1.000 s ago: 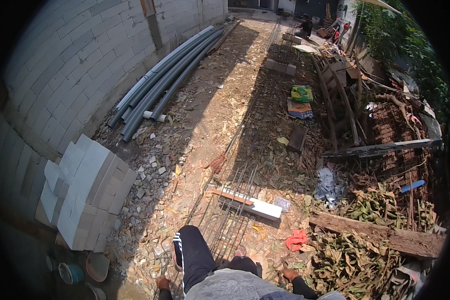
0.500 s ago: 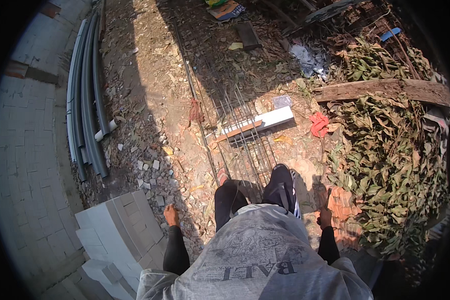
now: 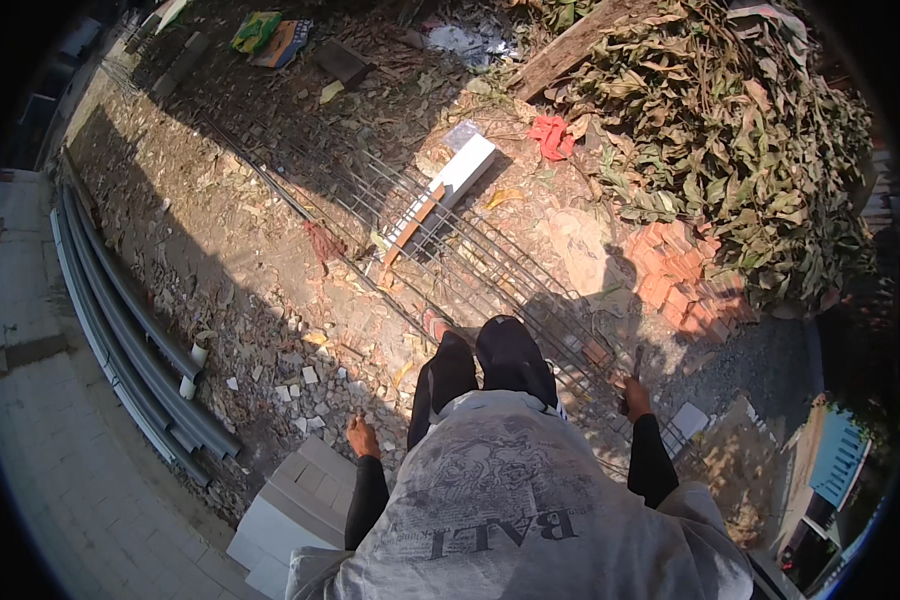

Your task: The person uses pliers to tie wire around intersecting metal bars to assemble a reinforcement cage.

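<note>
My left hand (image 3: 362, 437) hangs beside my left leg, above scattered rubble and near the stacked grey blocks (image 3: 305, 490). Its fingers are curled in, and nothing shows in them. On the other side, my right hand (image 3: 634, 398) is closed around a slim dark tool (image 3: 638, 362) that points away from me; its exact kind is too small to make out. Below it lies a long cage of steel rebar (image 3: 515, 262), running diagonally across the ground past my legs. A white beam-like piece (image 3: 465, 165) and a strip of brown wood (image 3: 410, 237) lie at the cage.
Grey pipes (image 3: 135, 320) lie along the block wall at left. A heap of dried leafy branches (image 3: 730, 150) fills the far right, with orange bricks (image 3: 685, 280) at its foot. A red cloth (image 3: 551, 137) and a wooden plank (image 3: 580, 45) lie nearby.
My view has turned to the right, so the rebar cage now runs diagonally and a blue-roofed structure shows at right. The tool stays in my right hand.
</note>
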### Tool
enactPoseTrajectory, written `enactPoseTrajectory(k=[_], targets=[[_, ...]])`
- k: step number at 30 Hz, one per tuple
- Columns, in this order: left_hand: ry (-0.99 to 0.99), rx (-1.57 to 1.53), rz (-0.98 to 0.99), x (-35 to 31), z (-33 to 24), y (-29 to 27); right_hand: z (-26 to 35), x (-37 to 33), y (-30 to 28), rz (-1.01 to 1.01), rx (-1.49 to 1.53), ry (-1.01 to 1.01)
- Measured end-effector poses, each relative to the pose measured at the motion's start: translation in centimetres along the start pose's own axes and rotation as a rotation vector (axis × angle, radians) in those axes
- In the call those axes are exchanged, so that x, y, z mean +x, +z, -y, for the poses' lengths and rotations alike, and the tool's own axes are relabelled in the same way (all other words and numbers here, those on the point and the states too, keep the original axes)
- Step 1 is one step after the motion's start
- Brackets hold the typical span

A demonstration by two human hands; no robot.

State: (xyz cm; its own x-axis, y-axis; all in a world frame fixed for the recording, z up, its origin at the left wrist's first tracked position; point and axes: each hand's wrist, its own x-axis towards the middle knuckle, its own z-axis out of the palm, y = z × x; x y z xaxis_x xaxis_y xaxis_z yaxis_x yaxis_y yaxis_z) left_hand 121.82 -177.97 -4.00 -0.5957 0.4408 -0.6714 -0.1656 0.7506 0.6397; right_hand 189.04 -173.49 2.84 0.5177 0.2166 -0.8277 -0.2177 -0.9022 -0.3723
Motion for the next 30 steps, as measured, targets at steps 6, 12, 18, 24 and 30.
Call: enactPoseTrajectory(k=[6, 12, 18, 24, 30], targets=[[-0.430, 0.139, 0.144, 2.5, -2.4, -3.9, -1.4, -6.3, 4.8, -0.029, -0.036, -0.202], [-0.127, 0.375, 0.140, 4.6, -14.9, -1.3, -15.6, -10.7, 1.9, -0.033, 0.133, -0.132], [0.212, 0.446, 0.524, -6.4, -17.0, 9.3, -33.9, -13.1, -0.9, -0.118, 0.308, 0.184], [0.378, 0.736, 0.891, -15.3, -14.7, 13.2, -37.5, -17.3, 1.5, -0.683, 0.543, -0.122], [0.315, 0.957, 1.047, -11.9, -14.3, 14.9, -32.4, -18.3, -0.1, -0.745, 0.614, -0.065]])
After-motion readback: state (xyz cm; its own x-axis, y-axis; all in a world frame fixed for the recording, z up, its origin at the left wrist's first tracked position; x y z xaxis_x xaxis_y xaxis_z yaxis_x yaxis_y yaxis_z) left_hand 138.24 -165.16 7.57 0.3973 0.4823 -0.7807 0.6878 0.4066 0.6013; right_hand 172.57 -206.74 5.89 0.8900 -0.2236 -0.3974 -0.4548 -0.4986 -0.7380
